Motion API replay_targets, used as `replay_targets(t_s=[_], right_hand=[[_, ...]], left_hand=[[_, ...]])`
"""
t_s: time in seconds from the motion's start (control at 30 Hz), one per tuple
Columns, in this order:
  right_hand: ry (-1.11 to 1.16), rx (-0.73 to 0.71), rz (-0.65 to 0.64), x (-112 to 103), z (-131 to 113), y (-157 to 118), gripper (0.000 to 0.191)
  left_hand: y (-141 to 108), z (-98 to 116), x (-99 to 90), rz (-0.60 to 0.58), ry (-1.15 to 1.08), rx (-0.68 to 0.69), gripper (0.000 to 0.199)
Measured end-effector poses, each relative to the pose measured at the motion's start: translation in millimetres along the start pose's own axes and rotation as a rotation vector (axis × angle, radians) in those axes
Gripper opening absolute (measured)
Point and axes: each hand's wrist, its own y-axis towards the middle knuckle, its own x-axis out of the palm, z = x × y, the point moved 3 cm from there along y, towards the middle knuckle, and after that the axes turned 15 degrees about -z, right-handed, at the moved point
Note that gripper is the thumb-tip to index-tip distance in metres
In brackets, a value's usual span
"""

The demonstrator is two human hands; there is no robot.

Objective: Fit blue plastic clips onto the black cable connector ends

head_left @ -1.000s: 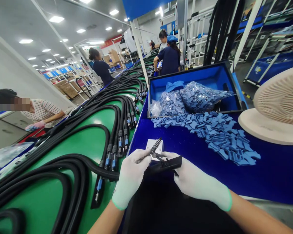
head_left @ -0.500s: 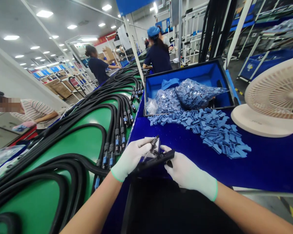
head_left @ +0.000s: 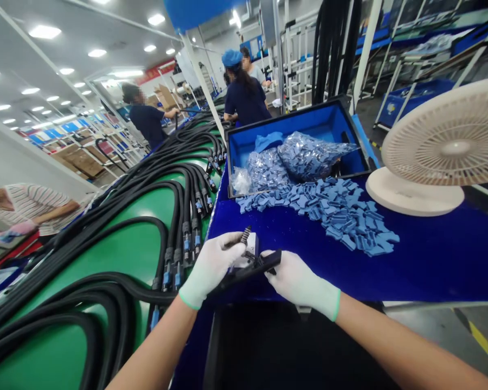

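Head view: white-gloved left hand [head_left: 211, 266] in a narrow fingertip grip on a ribbed black strain relief [head_left: 245, 235]; right hand [head_left: 303, 284] closed on a flat black plastic housing [head_left: 252, 269]. Both just in front of loose blue foam blocks [head_left: 317, 211], over a white card [head_left: 249, 250] on the blue desk [head_left: 431, 271]. No readable label or brand.

A blue-topped workbench [head_left: 309, 276] runs along the right of the frame, with a green-topped bench [head_left: 124, 238] beside it on the left. Coiled black cables [head_left: 106, 200] with blue-banded connectors lie across the green top. On the blue top, loose blue foam pieces [head_left: 321, 208] spread in a heap at centre, just in front of an open blue-lined case [head_left: 301, 116]. A small white block [head_left: 250, 252] sits lower centre, and a cream fan [head_left: 410, 197] stands at right.
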Motion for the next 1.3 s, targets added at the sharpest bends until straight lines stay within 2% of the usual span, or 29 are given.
replay_targets(t_s=[0.07, 0.13, 0.2, 0.27, 0.3, 0.37, 0.43, 0.53, 0.7, 0.77, 0.87, 0.9, 1.03, 1.1, 1.17, 1.23, 1.3], right_hand=[[-0.075, -0.024, 0.036, -5.5, 2.3, -10.6, 0.021], [-0.154, 0.009, 0.146, -11.2, 8.2, -18.8, 0.033], [-0.086, 0.062, 0.23, -14.3, 14.5, -21.6, 0.052], [0.225, 0.093, 0.166, -11.3, 17.1, -19.0, 0.066], [0.442, 0.089, 0.094, -7.9, 15.5, -17.0, 0.065], [0.844, 0.048, -0.026, -1.6, 6.4, -14.0, 0.055], [1.062, -0.012, -0.076, 1.0, -5.4, -12.2, 0.044], [1.096, -0.027, -0.116, 3.8, -18.6, -10.3, 0.044], [1.183, -0.035, -0.144, 15.3, -29.9, -7.9, 0.081], [1.235, -0.064, -0.165, 18.7, -32.6, -8.4, 0.089], [1.24, -0.083, -0.173, 19.8, -34.8, -11.0, 0.091], [1.235, -0.079, -0.158, 19.4, -35.1, -11.9, 0.09], [1.185, -0.132, -0.068, 12.8, -35.7, -14.4, 0.081], [1.126, -0.212, -0.056, 7.2, -34.7, -14.8, 0.079], [1.055, -0.257, -0.028, 2.7, -30.8, -15.2, 0.071], [1.056, -0.231, 0.062, 3.0, -25.7, -17.1, 0.054], [1.181, -0.184, 0.218, 9.5, -23.4, -22.4, 0.041]], left_hand=[[-2.2, 2.3, 4.4, 0.03, 0.009, 0.03, 0.037], [-6.3, 3.8, 6.9, 0.078, 0.018, 0.054, 0.035], [-12.8, 5.5, 6.6, 0.143, -0.002, 0.064, 0.034], [-21.7, 9.6, 5.9, 0.165, -0.019, 0.07, 0.035], [-26.7, 12.9, 6.3, 0.141, -0.005, 0.079, 0.036], [-36.2, 19.3, 9.4, 0.023, 0.052, 0.095, 0.038], [-43.8, 21.9, 13.5, -0.105, 0.109, 0.112, 0.037], [-48.1, 14.4, 18.5, -0.164, 0.139, 0.109, 0.031], [-46.3, -8.4, 31.7, -0.16, 0.202, 0.078, 0.028], [-45.7, -14.5, 35.4, -0.156, 0.254, 0.094, 0.024], [-41.1, -22.8, 35.4, -0.186, 0.251, 0.134, 0.019], [-37.8, -26.6, 33.3, -0.181, 0.18, 0.123, 0.025], [-22.5, -39.9, 25.6, -0.167, -0.192, -0.006, 0.103], [-20.4, -38.0, 25.8, -0.203, -0.176, -0.006, 0.114], [-26.3, -32.4, 25.0, -0.112, -0.026, 0.015, 0.098], [-40.7, -27.7, 24.6, 0.078, 0.146, 0.01, 0.058], [-57.3, -29.7, 28.8, 0.173, 0.131, -0.052, 0.021]])
